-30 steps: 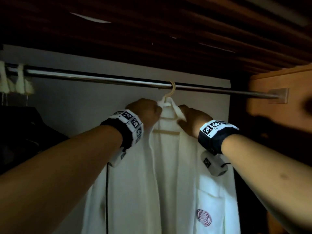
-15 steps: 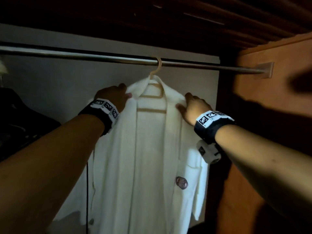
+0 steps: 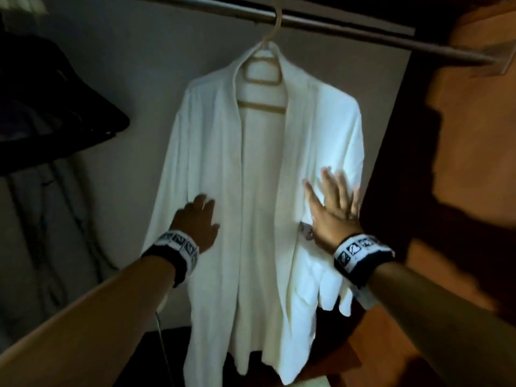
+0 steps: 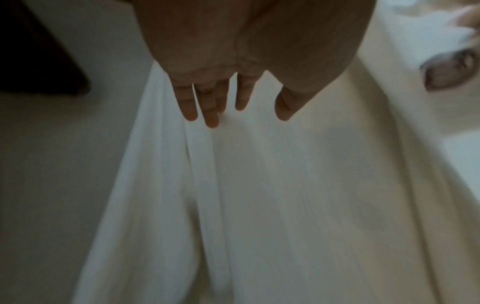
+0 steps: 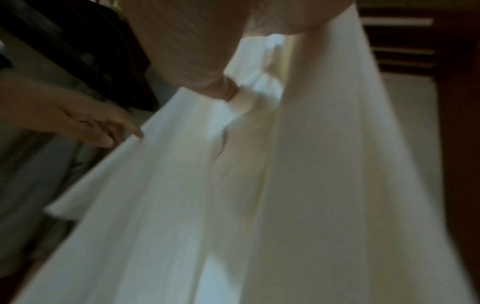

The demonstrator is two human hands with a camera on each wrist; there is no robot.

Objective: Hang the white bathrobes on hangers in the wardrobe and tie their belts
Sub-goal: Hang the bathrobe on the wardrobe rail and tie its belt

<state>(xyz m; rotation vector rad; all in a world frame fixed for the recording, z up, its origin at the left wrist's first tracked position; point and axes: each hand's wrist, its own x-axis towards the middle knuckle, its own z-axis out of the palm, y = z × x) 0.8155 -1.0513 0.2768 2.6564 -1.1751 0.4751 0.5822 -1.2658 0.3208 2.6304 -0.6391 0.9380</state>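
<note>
A white bathrobe (image 3: pixel 262 169) hangs open-fronted on a beige hanger (image 3: pixel 268 68) hooked over the metal rod (image 3: pixel 335 23). My left hand (image 3: pixel 202 208) lies on the robe's left front panel at mid height, fingers straight. In the left wrist view those fingers (image 4: pixel 213 117) touch a fold of the cloth (image 4: pixel 285 185). My right hand (image 3: pixel 332 185) is flat with spread fingers on the right front panel, just above a small chest logo (image 3: pixel 305 231) that it partly hides. In the right wrist view the palm (image 5: pixel 207 78) presses the white cloth (image 5: pixel 311 185). I see no belt.
A dark garment (image 3: pixel 42 107) hangs at the left with cables (image 3: pixel 55 219) below it. The wooden wardrobe side (image 3: pixel 460 163) stands close at the right of the robe. Behind the robe is a grey back wall (image 3: pixel 156 51).
Both hands have slid down from the collar and shoulders to the robe's front panels and have opened flat. The head view has tilted downward.
</note>
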